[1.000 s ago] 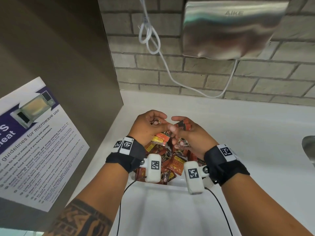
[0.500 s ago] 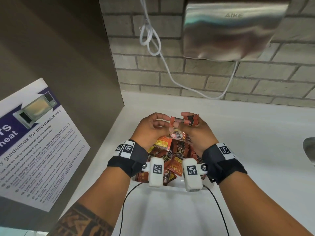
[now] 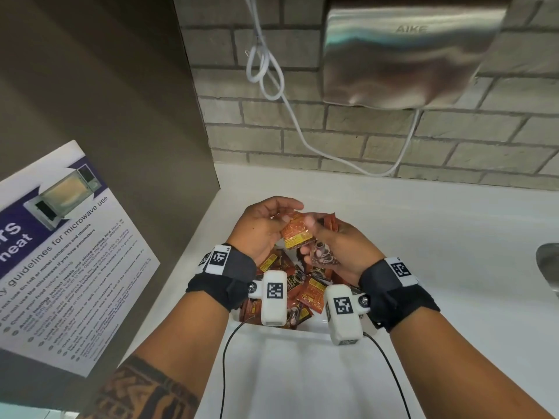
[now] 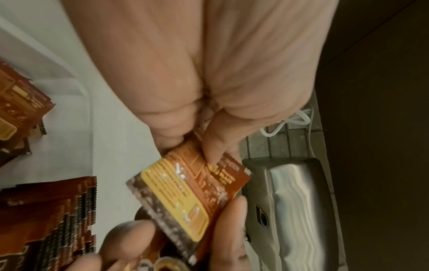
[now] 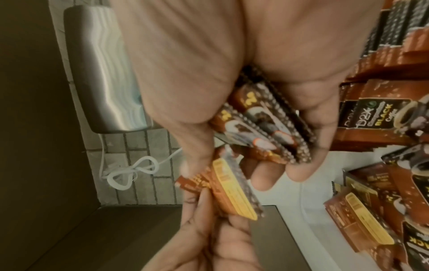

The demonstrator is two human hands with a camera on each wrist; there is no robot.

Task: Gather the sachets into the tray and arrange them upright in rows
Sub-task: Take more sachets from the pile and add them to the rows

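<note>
Since a moment ago the single sachet (image 3: 296,234) has turned flat-faced between both hands. The left hand (image 3: 261,228) pinches it; the right hand (image 3: 335,249) clasps a squared bundle (image 5: 262,126), likely for standing upright. Below the wrists, loose sachets (image 3: 305,293) fill the tray (image 3: 308,331), labelled "BLACK Coffee".

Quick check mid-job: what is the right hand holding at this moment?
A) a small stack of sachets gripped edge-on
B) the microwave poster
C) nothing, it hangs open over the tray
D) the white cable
A: in the right wrist view the right hand curls round a stack of sachets held edge-on, while the left hand holds a single sachet beside it.
</note>
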